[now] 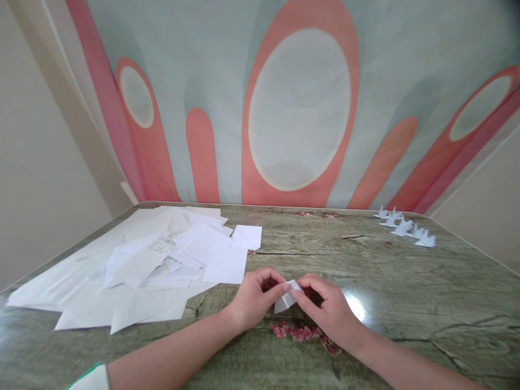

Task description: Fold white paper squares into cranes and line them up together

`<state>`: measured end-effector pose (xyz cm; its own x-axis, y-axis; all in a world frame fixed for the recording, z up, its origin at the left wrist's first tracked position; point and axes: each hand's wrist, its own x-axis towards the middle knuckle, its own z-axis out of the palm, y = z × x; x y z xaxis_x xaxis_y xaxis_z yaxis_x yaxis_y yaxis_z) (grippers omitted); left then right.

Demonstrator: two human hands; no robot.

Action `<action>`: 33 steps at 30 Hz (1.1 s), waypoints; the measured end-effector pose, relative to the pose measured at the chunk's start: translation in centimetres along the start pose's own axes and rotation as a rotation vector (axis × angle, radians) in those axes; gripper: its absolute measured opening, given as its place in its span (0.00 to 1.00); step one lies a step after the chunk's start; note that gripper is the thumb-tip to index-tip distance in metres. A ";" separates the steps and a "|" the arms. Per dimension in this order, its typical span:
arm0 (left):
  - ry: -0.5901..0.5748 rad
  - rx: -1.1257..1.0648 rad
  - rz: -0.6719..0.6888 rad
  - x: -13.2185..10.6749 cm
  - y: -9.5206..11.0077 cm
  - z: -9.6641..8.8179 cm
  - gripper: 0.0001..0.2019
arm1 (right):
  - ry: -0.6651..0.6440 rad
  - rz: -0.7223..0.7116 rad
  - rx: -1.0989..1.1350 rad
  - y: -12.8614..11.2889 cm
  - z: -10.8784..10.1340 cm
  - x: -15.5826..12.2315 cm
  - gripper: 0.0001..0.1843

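My left hand (pixel 255 297) and my right hand (pixel 325 306) meet just above the table's middle, near its front. Both pinch a small folded piece of white paper (pixel 286 297) between fingertips. The left thumb and fingers grip its left side, the right fingers its upper right corner. Part of the fold is hidden behind the fingers.
A loose heap of white paper sheets (pixel 138 265) covers the left of the wood-grain table (pixel 406 281), with a square sheet (pixel 247 236) at its edge. Several small folded white paper figures (pixel 406 226) stand at the far right corner. A patterned pink and grey wall rises behind.
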<state>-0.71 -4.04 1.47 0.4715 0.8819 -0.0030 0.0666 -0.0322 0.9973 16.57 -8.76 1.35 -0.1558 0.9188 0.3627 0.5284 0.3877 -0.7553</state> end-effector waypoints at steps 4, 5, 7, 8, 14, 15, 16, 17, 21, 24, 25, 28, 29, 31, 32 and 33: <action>0.003 -0.038 -0.006 0.0 0.0 0.0 0.16 | 0.000 0.004 -0.008 0.2 0.0 0.0 0.09; 0.004 -0.046 -0.003 0.0 0.0 0.0 0.16 | 0.000 0.004 -0.007 0.2 0.0 0.0 0.09; 0.004 -0.056 -0.001 0.0 0.0 0.0 0.16 | 0.002 0.003 -0.006 0.2 0.0 -0.1 0.10; 0.004 -0.059 -0.003 0.1 0.1 0.0 0.17 | 0.001 0.003 -0.005 0.2 0.0 -0.1 0.11; -0.014 -0.054 0.009 0.1 0.1 0.0 0.17 | 0.006 -0.010 -0.008 0.4 0.2 -0.1 0.11; -0.016 -0.050 0.012 0.1 0.0 -0.1 0.17 | 0.008 -0.015 -0.011 0.4 0.2 -0.1 0.11; -0.020 -0.046 0.014 0.1 0.0 -0.1 0.16 | 0.009 -0.020 -0.014 0.5 0.2 -0.1 0.11; -0.022 -0.043 0.015 0.1 0.0 -0.1 0.16 | 0.013 -0.024 -0.019 0.5 0.2 -0.1 0.11; -0.028 -0.021 0.015 0.0 0.0 -0.2 0.17 | 0.022 -0.035 -0.050 0.4 0.1 -0.1 0.10; -0.028 -0.013 0.021 0.0 0.1 -0.2 0.17 | 0.020 -0.037 -0.061 0.4 0.1 -0.1 0.11; -0.025 -0.009 0.022 0.0 0.1 -0.2 0.17 | 0.018 -0.033 -0.062 0.4 0.1 -0.2 0.12; -0.016 0.008 0.019 0.0 0.0 -0.1 0.16 | -0.001 -0.010 -0.059 0.4 0.2 -0.2 0.15; -0.015 0.014 0.017 0.0 0.0 -0.1 0.16 | -0.011 -0.003 -0.055 0.4 0.2 -0.2 0.16; -0.016 0.024 0.018 0.0 -0.1 -0.2 0.16 | -0.033 0.014 -0.040 0.4 0.1 -0.2 0.17; -0.016 0.029 0.019 0.0 -0.1 -0.2 0.15 | -0.044 0.027 -0.030 0.4 0.1 -0.2 0.17; -0.014 0.036 0.020 0.0 -0.1 -0.2 0.15 | -0.055 0.041 -0.020 0.4 0.1 -0.1 0.17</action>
<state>-0.85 -3.92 1.35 0.4851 0.8743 0.0154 0.0882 -0.0665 0.9939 16.69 -8.72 0.95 -0.1787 0.9367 0.3010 0.5518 0.3487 -0.7576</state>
